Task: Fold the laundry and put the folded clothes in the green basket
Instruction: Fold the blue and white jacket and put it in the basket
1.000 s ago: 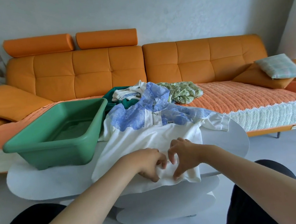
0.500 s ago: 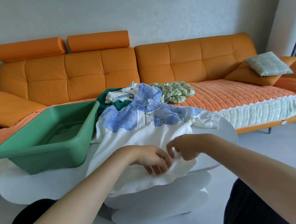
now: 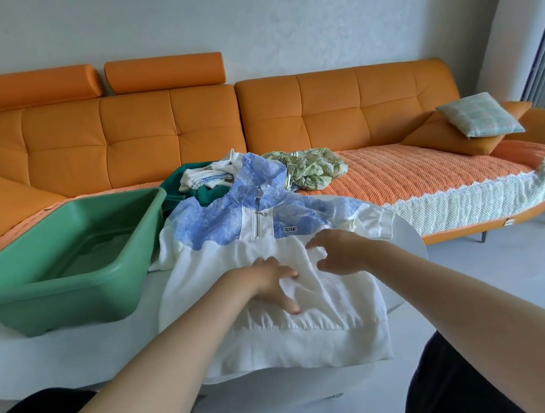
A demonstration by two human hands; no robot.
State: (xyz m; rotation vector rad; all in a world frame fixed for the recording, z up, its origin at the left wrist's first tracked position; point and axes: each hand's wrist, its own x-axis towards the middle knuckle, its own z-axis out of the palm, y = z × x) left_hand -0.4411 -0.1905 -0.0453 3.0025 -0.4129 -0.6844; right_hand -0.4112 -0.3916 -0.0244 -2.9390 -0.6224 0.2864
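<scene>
white and blue top (image 3: 276, 332) lies flat just right of the green basket (image 3: 74, 302), which holds no clothes. both hands have left its hem for the body: left hand (image 3: 268, 280) spread, pressing; right hand (image 3: 345, 249) bent-fingered, grip cannot be told. judged: smoothing stage, folding not begun.

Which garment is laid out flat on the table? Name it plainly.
The white top with blue shoulders and hood: it alone lies spread on the white table. The green leafy garment and the white-and-teal heap sit crumpled on the orange sofa.
</scene>
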